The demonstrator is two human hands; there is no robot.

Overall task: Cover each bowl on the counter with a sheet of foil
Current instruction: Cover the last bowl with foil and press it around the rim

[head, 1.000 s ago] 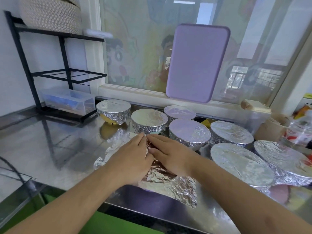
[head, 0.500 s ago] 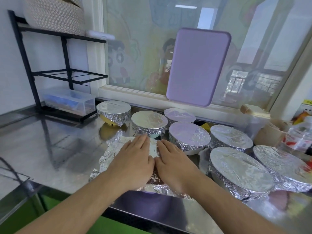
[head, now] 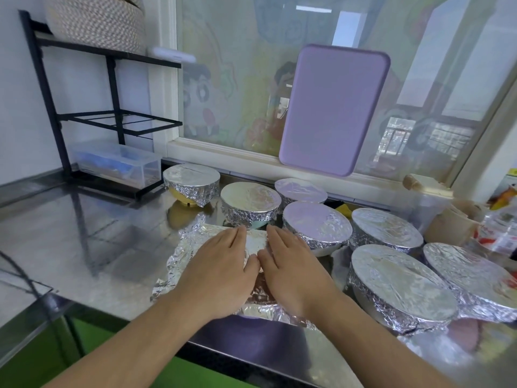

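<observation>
Since a second ago both hands have flattened and spread apart. The left hand (head: 221, 271) and right hand (head: 293, 271) press, fingers straight, on the foil sheet (head: 187, 247) at the surface's (head: 84, 247) near edge, just before seven foil-covered bowls (head: 317, 224).

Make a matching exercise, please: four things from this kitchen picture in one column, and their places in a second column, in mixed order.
Things:
1. woven basket
2. purple cutting board
3. clear plastic box
4. foil sheet

Places:
A. leaning against the window
B. under both flat hands, left hand and right hand
C. on the top shelf of the black rack
D. at the foot of the rack

Pairs: 1-C, 2-A, 3-D, 4-B
</observation>
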